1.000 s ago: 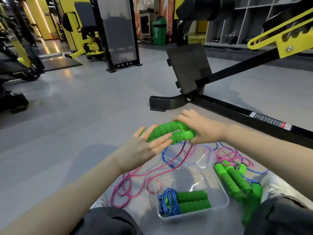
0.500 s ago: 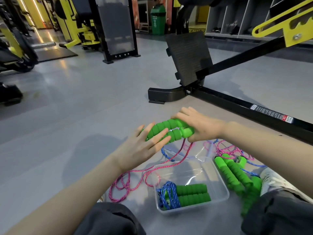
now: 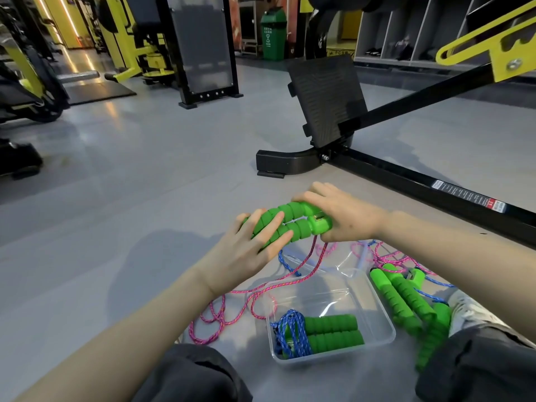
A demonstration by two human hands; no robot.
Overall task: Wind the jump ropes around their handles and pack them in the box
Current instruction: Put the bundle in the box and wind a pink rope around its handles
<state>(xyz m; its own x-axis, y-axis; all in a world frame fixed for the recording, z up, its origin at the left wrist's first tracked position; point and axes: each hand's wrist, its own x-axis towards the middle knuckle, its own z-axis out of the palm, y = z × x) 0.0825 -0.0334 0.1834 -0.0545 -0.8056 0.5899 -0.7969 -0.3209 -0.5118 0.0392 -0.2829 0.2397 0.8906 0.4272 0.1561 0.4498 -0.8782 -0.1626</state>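
- A pair of green foam handles (image 3: 290, 224) is being held side by side just above the floor, bridging the two hands over the far edge of the clear box (image 3: 390, 323).
- The right hand (image 3: 348, 217) is clenching the hard plastic cap ends, with its fingers curled over the top. The left hand (image 3: 246, 252) is lying across the foam ends with its fingers nearly straight, pressing the two handles together; its thumb is out of sight.
- The pink rope (image 3: 258, 290) is hanging from beneath the right fingers and trailing in loose loops on the floor below the left wrist. No turns appear to be wound on yet.
- The handles are likely light, and the ribbed foam looks soft and grippy. The cord is looking limp and prone to tangling. The surest hold is probably one hand round both foam grips, freeing the other to pinch the cord close to the caps.
- Below the hands, a wound blue rope (image 3: 290, 332) is already lying in the box with its handles. Under the right forearm, more loose handles (image 3: 400, 297) are waiting on the grey floor (image 3: 116, 198).
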